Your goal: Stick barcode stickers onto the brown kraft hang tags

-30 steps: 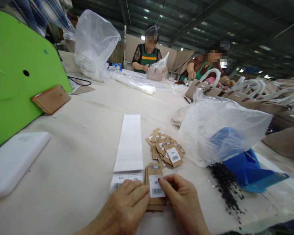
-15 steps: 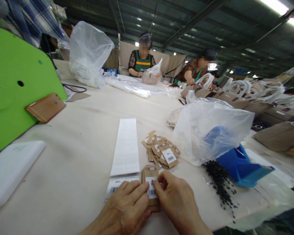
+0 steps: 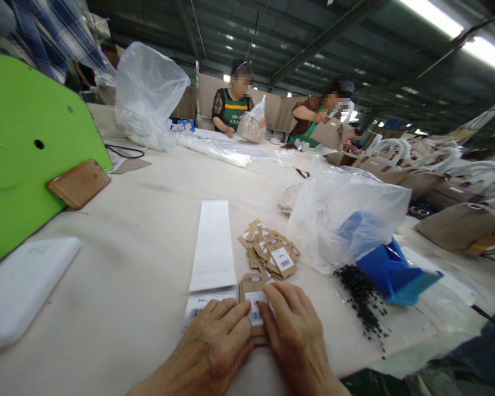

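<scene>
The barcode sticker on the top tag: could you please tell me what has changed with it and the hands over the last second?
A second ago the right hand held the barcode sticker by its edge over the tag stack. Now both hands lie flat, the left hand beside it, fingers pressing the sticker down onto the top tag. The loose tag pile, backing strip and plastic bag kept their places.

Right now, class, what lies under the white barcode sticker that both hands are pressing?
Under the barcode sticker a stack of brown card tags rests on the table. The left hand and right hand cover the stack's lower part, so its depth stays hidden.
</scene>
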`<state>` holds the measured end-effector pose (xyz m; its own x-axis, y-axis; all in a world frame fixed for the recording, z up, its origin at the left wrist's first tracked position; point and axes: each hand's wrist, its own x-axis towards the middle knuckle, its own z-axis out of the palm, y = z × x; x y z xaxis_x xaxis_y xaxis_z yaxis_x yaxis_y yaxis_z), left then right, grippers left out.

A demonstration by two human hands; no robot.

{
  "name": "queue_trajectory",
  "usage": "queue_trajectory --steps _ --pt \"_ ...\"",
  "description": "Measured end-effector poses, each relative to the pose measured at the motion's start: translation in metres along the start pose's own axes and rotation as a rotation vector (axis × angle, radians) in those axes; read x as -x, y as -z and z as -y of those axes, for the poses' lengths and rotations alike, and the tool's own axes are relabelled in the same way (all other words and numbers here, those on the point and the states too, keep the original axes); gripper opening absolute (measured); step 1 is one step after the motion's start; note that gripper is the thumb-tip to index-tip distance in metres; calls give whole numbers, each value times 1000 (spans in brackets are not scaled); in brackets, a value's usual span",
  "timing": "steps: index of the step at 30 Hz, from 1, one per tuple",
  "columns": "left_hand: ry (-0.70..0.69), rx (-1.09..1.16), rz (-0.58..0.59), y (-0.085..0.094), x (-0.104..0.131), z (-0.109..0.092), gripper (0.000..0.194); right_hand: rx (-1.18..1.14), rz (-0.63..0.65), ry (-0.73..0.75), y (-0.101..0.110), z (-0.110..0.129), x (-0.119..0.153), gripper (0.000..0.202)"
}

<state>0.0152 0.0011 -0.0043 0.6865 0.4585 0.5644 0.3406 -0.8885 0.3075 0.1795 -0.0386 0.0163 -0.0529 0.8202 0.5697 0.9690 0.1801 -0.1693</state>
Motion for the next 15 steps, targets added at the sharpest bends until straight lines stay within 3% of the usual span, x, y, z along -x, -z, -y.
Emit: queue_trajectory --steps 3,8,15 --pt "24 26 15 1 -1 -2 11 -136 -8 165 -8 3 5 32" --pt "40 12 0 0 1 -3 14 -89 76 154 -6 -2 7 43" --pt "41 -1 55 7 -2 -4 14 -11 53 115 -1 -13 19 51"
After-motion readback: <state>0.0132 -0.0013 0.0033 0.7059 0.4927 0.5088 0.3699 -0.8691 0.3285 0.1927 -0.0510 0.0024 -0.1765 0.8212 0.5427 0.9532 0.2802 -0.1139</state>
